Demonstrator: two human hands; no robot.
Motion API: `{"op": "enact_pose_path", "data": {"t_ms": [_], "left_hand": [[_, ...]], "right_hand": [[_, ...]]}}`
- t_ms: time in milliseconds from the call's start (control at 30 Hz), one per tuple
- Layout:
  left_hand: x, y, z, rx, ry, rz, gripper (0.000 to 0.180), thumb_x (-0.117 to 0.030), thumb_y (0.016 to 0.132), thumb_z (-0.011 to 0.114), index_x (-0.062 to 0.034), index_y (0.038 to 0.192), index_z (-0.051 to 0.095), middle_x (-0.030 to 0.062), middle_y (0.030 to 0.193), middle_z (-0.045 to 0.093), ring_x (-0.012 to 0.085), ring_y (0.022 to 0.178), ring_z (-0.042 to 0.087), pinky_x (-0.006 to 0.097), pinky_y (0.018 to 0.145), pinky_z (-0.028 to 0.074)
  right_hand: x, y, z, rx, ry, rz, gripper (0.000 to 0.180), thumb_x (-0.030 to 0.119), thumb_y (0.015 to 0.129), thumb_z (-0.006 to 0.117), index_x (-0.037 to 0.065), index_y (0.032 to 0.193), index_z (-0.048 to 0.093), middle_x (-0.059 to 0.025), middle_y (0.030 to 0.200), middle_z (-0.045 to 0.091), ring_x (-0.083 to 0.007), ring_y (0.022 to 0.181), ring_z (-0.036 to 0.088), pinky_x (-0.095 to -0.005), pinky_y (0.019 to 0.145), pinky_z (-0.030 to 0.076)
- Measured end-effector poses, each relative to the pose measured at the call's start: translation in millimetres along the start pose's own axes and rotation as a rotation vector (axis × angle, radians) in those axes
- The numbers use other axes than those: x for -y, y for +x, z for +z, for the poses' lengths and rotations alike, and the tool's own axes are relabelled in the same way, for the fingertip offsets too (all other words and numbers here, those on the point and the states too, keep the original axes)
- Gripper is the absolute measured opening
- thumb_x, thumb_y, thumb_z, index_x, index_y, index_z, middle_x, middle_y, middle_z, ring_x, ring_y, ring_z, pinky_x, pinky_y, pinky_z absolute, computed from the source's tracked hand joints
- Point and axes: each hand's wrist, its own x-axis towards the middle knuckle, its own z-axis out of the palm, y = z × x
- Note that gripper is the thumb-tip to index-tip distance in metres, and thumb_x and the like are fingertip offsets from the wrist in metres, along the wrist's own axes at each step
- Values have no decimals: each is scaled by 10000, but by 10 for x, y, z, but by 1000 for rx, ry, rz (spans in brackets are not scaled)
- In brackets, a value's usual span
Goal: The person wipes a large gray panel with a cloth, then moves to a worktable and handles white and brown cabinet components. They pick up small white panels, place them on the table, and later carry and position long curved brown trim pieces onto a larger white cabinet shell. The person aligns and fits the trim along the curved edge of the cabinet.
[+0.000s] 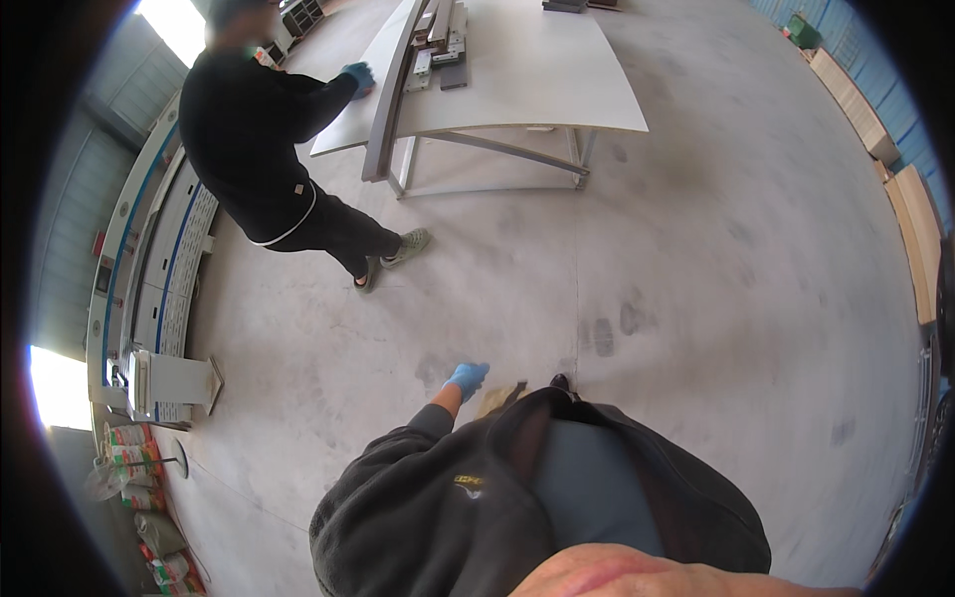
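My left hand (pixel 467 379), in a blue glove, hangs in front of my dark jacket (pixel 418 507) above the floor. Its fingers look curled in, and nothing shows between them. Close to its right, partly hidden by the jacket, is a tan item with a dark strip (pixel 503 398) that I cannot make out. The dark toe of a shoe (pixel 561 382) shows beyond the jacket's edge. My right hand is out of sight.
Ahead stands a white-topped table (pixel 547 80) on metal legs, with dark long bars (pixel 391 109) and grey pieces (pixel 454 76) on it. A person (pixel 249 139) works at its left side. A long machine (pixel 164 269) lines the left; sacks (pixel 139 468) lie nearby. Boards (pixel 910 234) lean right.
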Motion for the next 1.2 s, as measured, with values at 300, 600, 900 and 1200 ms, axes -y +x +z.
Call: {"op": "enact_pose_path", "data": {"t_ms": [300,600,900,1200], "left_hand": [[-1099,1786,-854,-69,-342,-235,409,-515,1013,563,-115,1027,651,72,973,665,244,854,626,482,685,465],[-4381,2878,-1639,-593,-352,110,884,-524,946,703,87,1533,446,295,1464,605,373,1363,588,439,1133,454],[-6841,3947,-2451,-755,-615,122,1318,-706,866,730,167,1615,85,308,1685,298,401,1541,375,432,1272,323],[-7208,4240,-2383,-949,-777,-158,1368,-458,762,915,62,1630,-6,338,1599,380,430,1425,500,467,1194,450]], "right_hand": [[3848,2095,-3273,-111,629,-361,231,266,1026,661,66,914,681,-50,799,702,-170,707,671,-348,618,540],[6125,2301,-4293,-406,158,-473,297,319,987,697,35,1060,742,-118,878,736,-192,795,688,-378,790,572],[8097,2999,-5620,-876,-114,-809,429,369,957,653,-15,1147,692,-264,1142,737,-454,1013,707,-524,935,556],[9252,3520,-5946,-651,-629,-678,749,515,885,708,-4,1400,547,-322,1546,473,-451,1448,450,-539,1162,389]]}}
